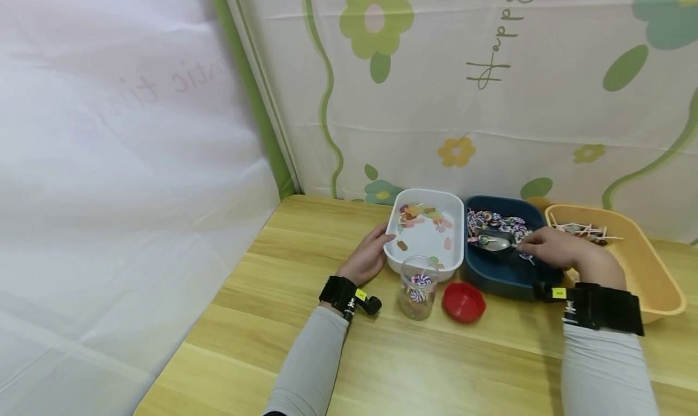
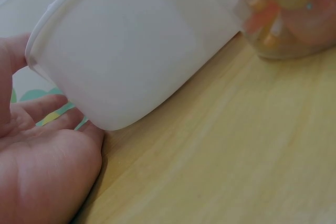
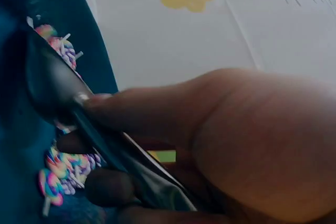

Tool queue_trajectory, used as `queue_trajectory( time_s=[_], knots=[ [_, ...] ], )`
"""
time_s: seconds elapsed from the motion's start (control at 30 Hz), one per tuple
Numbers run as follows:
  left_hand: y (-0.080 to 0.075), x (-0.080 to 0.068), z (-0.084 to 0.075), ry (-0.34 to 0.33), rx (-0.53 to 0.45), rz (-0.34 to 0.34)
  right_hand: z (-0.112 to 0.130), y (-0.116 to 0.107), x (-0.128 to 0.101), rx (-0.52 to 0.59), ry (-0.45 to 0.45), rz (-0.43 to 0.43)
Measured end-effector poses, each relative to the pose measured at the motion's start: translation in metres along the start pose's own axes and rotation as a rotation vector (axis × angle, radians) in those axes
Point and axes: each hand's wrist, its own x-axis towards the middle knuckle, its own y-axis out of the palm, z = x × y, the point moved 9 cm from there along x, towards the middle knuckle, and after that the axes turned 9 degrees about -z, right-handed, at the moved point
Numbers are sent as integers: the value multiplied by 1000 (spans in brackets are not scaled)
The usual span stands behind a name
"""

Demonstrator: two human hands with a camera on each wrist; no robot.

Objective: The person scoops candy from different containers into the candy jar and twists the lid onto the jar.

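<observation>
A glass jar (image 1: 418,287) and red lid (image 1: 463,302) stand nearest. Behind them, the left hand (image 1: 368,258) rests open-fingered against the white tub (image 1: 425,231). The right hand (image 1: 553,247) pinches a metal spoon (image 1: 493,242) among candies (image 1: 496,221) in the blue tub (image 1: 504,274); an orange tub (image 1: 643,264) sits beside it.

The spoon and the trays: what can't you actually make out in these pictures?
- Spoon load: head view too small; right wrist view dark.
- Right hand fingertips: head view, hidden under the hand.
- Jar: left wrist view, blurred and cut off by the edge.
- Orange tray contents: head view, too small.
</observation>
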Motion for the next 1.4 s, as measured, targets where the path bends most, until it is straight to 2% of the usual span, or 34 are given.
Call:
queue_trajectory(
  time_s=[0.13,0.3,0.47,0.6,0.77,0.87,0.93,1.17,1.4],
  knots=[
    [0,0,0,1,3,0,-3,2,2,19,18,16],
    [0,0,-1,-5,3,-15,-1,-2,-3,38,-5,6],
    [-1,-1,0,-7,-5,-10,-6,-1,-8,62,25,8],
    [-2,-2,1,-14,-1,-11,-11,-2,-15,118,24,-10],
    [-2,-2,2,-20,18,-29,-26,-8,-26,215,98,-31],
    [-2,-2,1,-15,14,-27,-34,-15,-33,236,154,-50],
    [-1,-1,1,-13,7,-25,-35,-20,-37,230,156,-70],
    [-1,-1,1,7,2,16,-23,-35,-44,281,109,-174],
    [0,0,2,10,5,25,10,-49,-49,333,-11,-228]
  ],
)
